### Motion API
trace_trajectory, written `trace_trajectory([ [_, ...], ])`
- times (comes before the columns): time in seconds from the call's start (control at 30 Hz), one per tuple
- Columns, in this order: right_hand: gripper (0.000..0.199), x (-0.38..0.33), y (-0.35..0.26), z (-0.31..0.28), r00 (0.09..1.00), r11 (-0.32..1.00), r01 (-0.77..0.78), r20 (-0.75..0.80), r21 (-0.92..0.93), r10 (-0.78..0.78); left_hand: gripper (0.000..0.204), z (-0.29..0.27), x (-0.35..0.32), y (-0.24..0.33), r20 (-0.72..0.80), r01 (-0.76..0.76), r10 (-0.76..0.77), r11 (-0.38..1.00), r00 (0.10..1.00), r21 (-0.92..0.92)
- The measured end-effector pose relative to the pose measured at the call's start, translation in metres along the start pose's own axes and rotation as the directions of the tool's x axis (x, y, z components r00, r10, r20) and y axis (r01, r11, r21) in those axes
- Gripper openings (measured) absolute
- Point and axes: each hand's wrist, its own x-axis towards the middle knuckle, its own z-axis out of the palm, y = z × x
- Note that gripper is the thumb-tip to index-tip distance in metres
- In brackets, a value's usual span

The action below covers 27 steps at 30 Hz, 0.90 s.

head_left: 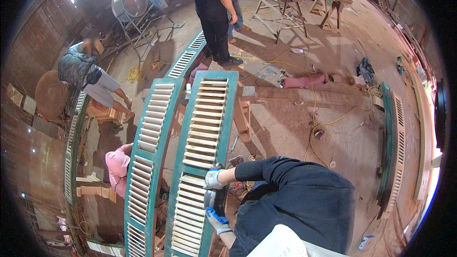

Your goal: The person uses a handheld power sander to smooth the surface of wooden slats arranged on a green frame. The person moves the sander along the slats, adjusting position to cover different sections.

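Two gloved hands on one dark power sander — left hand [217, 220] closed round its near end, right hand [213, 179] gripping its far end — pressed against the edge of one green louvred shutter [200, 143]; second shutter [150, 138] alongside, left. Sander [216, 200] between hands.

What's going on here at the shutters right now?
A worker in a dark long-sleeved top bends over a green-framed wooden louvred shutter lying flat on supports. Both gloved hands grip a dark handheld power tool at the shutter's right edge: one hand above it, the other hand below. A second green louvred shutter lies alongside. Other people stand or crouch beyond.
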Motion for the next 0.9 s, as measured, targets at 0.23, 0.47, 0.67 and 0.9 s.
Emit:
trace_trajectory([
  [0.23,0.021,0.028,-0.052,0.015,0.998,0.999,0.039,-0.055,-0.006,-0.039,0.045,-0.045,-0.022,-0.005,-0.057,0.076,-0.096,0.957,0.994,-0.279],
  [0.47,0.027,0.039,-0.076,0.009,0.997,0.997,0.078,-0.028,0.02,-0.077,0.045,-0.073,-0.038,-0.019,-0.232,0.034,-0.132,0.922,0.964,-0.386],
  [0.67,0.028,0.037,-0.079,0.026,0.999,0.998,0.005,0.035,0.058,-0.007,0.049,-0.049,-0.048,-0.001,-0.19,0.05,-0.15,0.892,0.97,-0.45],
  [0.9,0.026,0.052,-0.091,0.015,0.998,0.992,0.055,0.037,0.11,-0.059,0.043,-0.083,-0.045,-0.027,-0.22,0.044,-0.192,0.839,0.957,-0.542],
])
